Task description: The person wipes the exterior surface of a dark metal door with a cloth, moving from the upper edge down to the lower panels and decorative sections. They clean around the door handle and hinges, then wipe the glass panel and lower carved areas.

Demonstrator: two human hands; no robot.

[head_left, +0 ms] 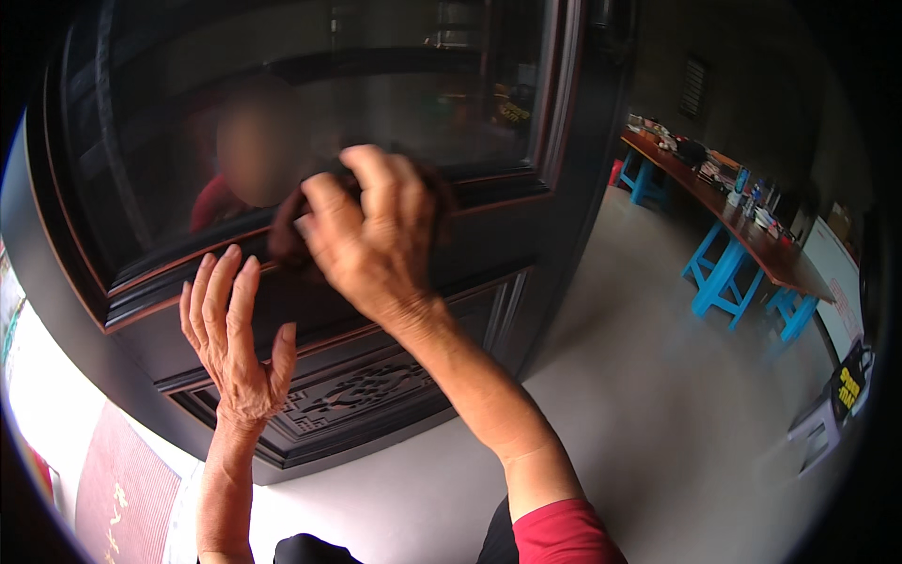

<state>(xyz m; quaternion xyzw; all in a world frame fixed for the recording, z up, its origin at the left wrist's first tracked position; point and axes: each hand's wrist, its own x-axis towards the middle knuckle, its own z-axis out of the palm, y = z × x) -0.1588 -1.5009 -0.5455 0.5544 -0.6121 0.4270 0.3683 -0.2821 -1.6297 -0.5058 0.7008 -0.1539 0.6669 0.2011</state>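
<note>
A dark door (498,235) with a large glass pane (395,103) and a carved lower panel (352,390) fills the left and middle. My left hand (230,334) is open, fingers spread and pointing up, at the rail below the glass; whether it touches is unclear. Higher and to the right, my right hand (371,240) is curled at the lower edge of the pane, slightly blurred. A dark reddish-brown shape (287,230) shows around its fingers. It looks like something soft under the hand, but its kind is hidden.
A long brown table (691,183) on blue trestles (723,273) stands at the right, crowded with books, bottles and small items. Near the right rim are a whitish board (836,282) and a stool with a black bag (844,381). A reddish mat (127,489) lies at lower left.
</note>
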